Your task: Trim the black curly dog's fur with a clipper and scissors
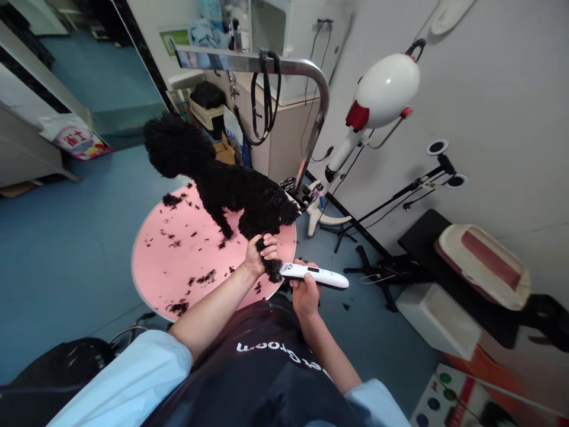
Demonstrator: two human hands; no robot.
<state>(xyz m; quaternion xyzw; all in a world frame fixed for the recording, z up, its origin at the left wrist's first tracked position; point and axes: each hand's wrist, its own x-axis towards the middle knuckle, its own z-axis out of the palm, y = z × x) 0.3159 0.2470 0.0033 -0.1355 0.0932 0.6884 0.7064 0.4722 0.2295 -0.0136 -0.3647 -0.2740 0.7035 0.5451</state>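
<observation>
A black curly-haired dog [240, 188] stands on a round pink grooming table [151, 255], its head toward the far left and its rear toward me. My left hand [258, 255] is closed around one of its hind legs, just above the paw [272, 270]. In my right hand [306, 290] is a white hair clipper [317, 276] with a dark display. The clipper's blade end meets the fur of the held paw from the right. Clumps of cut black fur [207, 277] lie scattered over the tabletop.
A metal grooming arm [317, 107] rises behind the dog, with a looped black lead [267, 95] hanging from it. A white and red dryer [386, 89] stands by the right wall. Right of me is a dark stand with a pet carrier [484, 267].
</observation>
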